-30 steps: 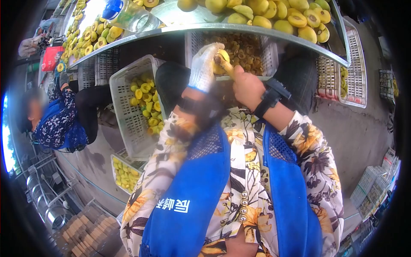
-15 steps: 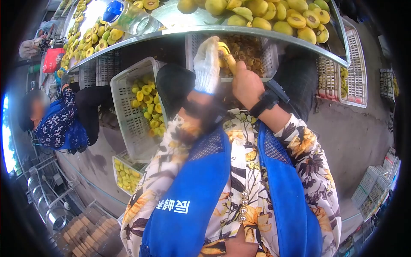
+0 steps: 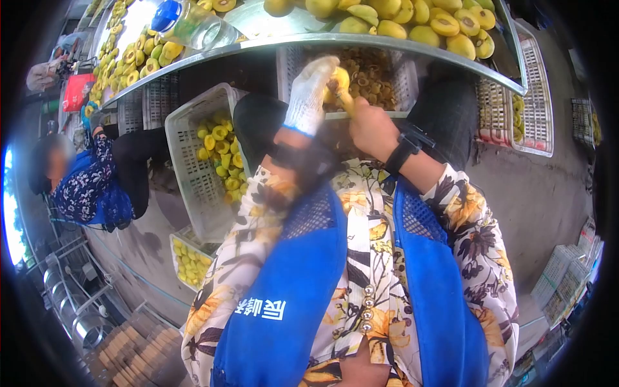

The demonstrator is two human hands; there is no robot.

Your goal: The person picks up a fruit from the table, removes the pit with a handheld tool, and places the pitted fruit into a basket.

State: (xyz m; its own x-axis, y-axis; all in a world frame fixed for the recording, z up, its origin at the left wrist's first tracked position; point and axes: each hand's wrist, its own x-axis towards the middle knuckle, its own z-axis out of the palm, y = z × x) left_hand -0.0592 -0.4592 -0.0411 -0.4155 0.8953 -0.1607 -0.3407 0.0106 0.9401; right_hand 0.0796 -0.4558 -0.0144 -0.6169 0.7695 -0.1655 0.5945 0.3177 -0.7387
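My left hand [image 3: 308, 93], in a white knitted glove, is closed around a yellow peach [image 3: 339, 80] below the metal table's edge. My bare right hand [image 3: 375, 130] wraps round a small tool with a tan handle [image 3: 347, 103]. Its tip meets the peach, and the working end is hidden by the fruit and glove. Beneath both hands stands a white crate [image 3: 407, 84] with many brown pits and scraps [image 3: 371, 74] inside.
The metal table [image 3: 284, 40] carries halved peaches [image 3: 445, 24] and a blue-capped bottle [image 3: 196, 27]. A crate [image 3: 193, 155] of pitted halves stands at my left, another crate [image 3: 540, 97] at right. A co-worker [image 3: 93, 174] sits at far left.
My left hand has shifted slightly down and tilted, turning the peach against the tool. My right hand has moved down a little, still gripping the handle.
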